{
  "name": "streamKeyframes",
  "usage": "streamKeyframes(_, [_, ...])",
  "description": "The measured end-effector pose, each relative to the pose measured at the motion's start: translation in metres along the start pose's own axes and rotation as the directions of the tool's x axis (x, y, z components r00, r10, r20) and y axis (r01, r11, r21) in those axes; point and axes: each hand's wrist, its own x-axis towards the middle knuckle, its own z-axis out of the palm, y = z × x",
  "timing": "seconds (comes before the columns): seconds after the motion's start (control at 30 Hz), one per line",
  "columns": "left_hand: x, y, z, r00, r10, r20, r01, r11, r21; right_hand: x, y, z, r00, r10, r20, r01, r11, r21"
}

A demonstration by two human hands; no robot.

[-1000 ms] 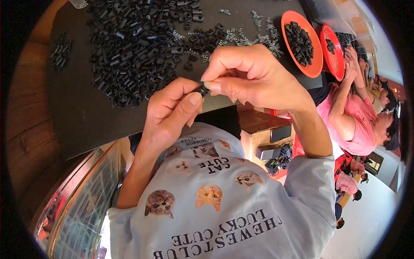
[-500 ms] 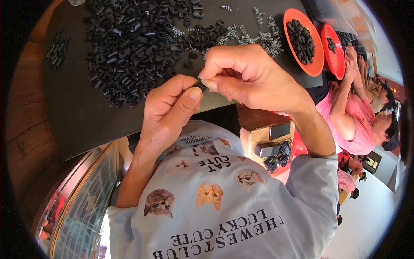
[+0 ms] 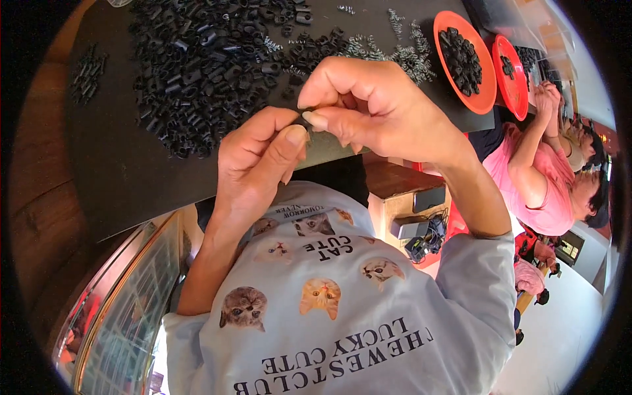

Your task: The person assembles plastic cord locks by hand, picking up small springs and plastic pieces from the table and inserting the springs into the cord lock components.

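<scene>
Left hand (image 3: 257,158) and right hand (image 3: 368,108) pinch one small black part (image 3: 305,118) together above the bench (image 3: 131,171), near a heap of black parts (image 3: 204,66).

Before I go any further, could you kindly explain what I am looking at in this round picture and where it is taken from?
It comes from a wide fisheye camera worn on a person's head, looking down, so straight edges bend near the rim. The two bare forearms rising from below are the wearer's own. The left hand and right hand meet at the fingertips and pinch a small dark part, too small to make out. Below them lies a dark table mat with a heap of small black parts, some metal springs and two orange dishes holding more black parts. At the right sits another person in a pink top.
</scene>
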Motion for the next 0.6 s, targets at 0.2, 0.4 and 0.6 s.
streamKeyframes(0.2, [0.000, -0.001, 0.001, 1.000, 0.003, -0.024, -0.003, 1.000, -0.011, 0.005, 0.008, -0.008, 0.988, -0.131, 0.080, 0.147, 0.961, -0.235])
streamKeyframes(0.4, [-0.001, 0.000, 0.002, 0.997, -0.015, -0.079, 0.004, 0.990, -0.139, -0.010, 0.000, 0.010, 0.857, -0.512, 0.058, 0.414, 0.619, -0.667])
streamKeyframes(0.6, [0.003, 0.004, 0.003, 0.989, -0.110, -0.097, 0.099, 0.988, -0.119, -0.008, 0.006, 0.018, 0.822, -0.560, 0.102, 0.350, 0.356, -0.866])
